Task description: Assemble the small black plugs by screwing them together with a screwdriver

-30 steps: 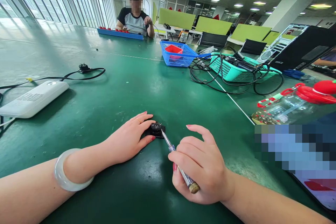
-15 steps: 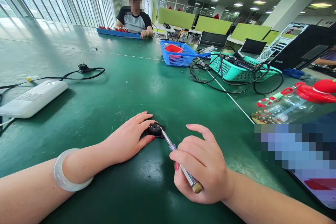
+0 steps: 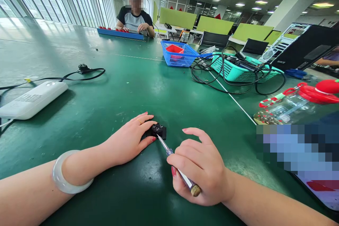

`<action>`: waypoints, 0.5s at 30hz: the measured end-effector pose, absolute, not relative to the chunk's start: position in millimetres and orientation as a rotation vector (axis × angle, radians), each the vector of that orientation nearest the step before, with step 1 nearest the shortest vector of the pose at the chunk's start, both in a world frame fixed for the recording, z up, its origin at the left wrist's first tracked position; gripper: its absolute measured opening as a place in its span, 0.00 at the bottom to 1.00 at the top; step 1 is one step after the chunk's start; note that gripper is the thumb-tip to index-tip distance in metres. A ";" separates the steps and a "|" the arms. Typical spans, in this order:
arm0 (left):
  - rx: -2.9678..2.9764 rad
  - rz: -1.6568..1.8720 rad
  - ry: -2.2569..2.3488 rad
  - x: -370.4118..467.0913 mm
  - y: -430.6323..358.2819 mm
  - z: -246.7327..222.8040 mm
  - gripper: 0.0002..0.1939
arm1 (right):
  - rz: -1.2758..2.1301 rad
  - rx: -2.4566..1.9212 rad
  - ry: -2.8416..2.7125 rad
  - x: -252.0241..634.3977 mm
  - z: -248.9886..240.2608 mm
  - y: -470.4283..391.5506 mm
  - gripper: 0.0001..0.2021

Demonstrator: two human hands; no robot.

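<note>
A small black plastic part (image 3: 160,131) with a rounded raised middle lies on the green table. My left hand (image 3: 132,136) grips it from the left, thumb on the near side and index finger on the far side; the fingers hide its left end. In my right hand (image 3: 202,167) is a slim screwdriver (image 3: 168,151) with a clear handle and a brass-coloured end cap. Its tip meets the near edge of the black part, or is very close to it. The right index finger is raised off the handle.
Left on the green table (image 3: 116,88) lies a white power bank-like box (image 3: 34,99) near a black cable (image 3: 92,73). Farther off stand a blue basket (image 3: 178,56) and a teal basket (image 3: 230,70) with tangled cords. A red-lidded bottle (image 3: 296,102) lies right. A person (image 3: 135,17) sits opposite.
The screwdriver tip has moved left and nearer to me, from the black part's right side to its near edge. My right hand shifted slightly left; my left hand stays in place.
</note>
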State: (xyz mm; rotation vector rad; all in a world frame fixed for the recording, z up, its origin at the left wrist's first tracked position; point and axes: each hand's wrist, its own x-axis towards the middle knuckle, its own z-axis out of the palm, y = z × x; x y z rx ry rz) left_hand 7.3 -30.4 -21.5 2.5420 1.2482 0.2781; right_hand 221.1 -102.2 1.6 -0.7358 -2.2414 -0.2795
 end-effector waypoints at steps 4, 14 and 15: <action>2.553 0.293 1.246 7.0 -30.3 -22.2 0.22 | -0.285 -0.736 -2.199 220.3 1.7 -103.3 0.06; 2.567 0.291 1.245 5.8 -29.7 -24.1 0.24 | -0.321 -0.885 -2.134 221.4 1.5 -99.2 0.06; 2.567 0.299 1.244 5.6 -29.7 -24.2 0.24 | -0.313 -0.895 -2.118 221.5 1.6 -99.0 0.06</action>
